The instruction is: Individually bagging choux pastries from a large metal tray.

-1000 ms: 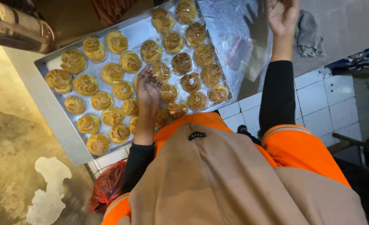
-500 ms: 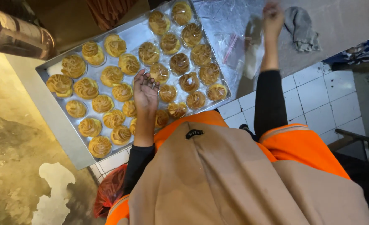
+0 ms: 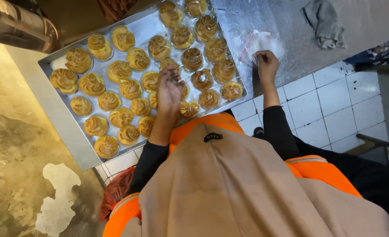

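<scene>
A metal baking tray (image 3: 67,131) holds several rows of golden swirled pastries (image 3: 130,89). My left hand (image 3: 170,90) hovers over the pastries near the tray's front edge, its fingertips bunched together; whether they pinch anything is hidden. To the right of the tray, my right hand (image 3: 267,65) rests on a clear plastic bag (image 3: 258,41) with something white inside, and its fingers are closed on the bag's near edge. Both arms are in black sleeves under an orange and tan garment.
The tray and bag lie on a grey metal counter (image 3: 299,48). A crumpled grey cloth (image 3: 325,21) lies at the counter's far right. A shiny metal vessel (image 3: 19,26) stands at the upper left. White floor tiles (image 3: 335,96) show below the counter edge.
My right hand has come down from high over the counter onto the plastic bag. My left hand stays over the same pastries, its fingers now drawn together.
</scene>
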